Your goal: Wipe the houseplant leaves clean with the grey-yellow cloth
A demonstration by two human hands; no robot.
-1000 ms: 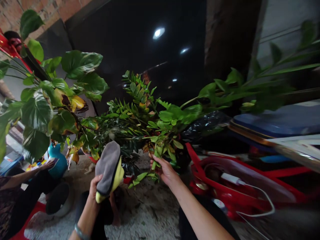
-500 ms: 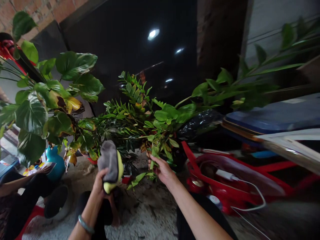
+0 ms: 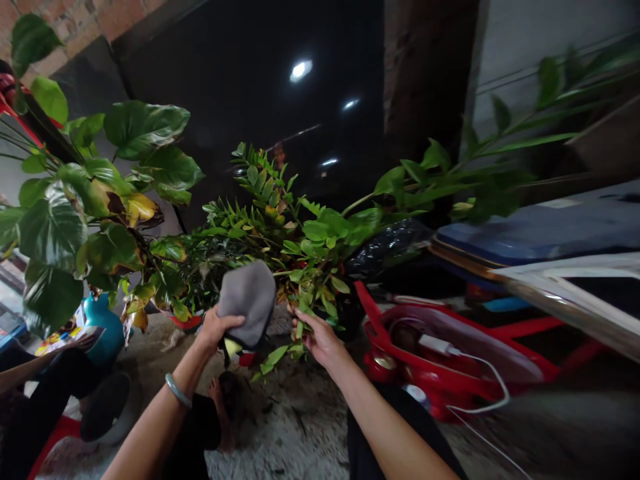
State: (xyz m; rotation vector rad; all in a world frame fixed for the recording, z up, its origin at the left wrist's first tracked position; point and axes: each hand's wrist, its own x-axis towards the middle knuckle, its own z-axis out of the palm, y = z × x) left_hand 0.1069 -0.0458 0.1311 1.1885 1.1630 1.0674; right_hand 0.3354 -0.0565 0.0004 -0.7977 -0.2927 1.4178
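Underfoot, grey floor (image 3: 290,427), dark panel (image 3: 240,87) beyond.

Bright lights (image 3: 301,71) gleam on a dark panel (image 3: 230,87).

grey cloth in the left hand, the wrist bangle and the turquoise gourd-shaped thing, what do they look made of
Grey cloth: seemingly soft fabric, perhaps microfibre, judging by its matte, plush-looking face. Wrist bangle: hard and smooth, with a slight sheen; stone, glass or metal all remain possible. Turquoise gourd-shaped thing: perhaps glazed ceramic or plastic, from its smooth, even colour.
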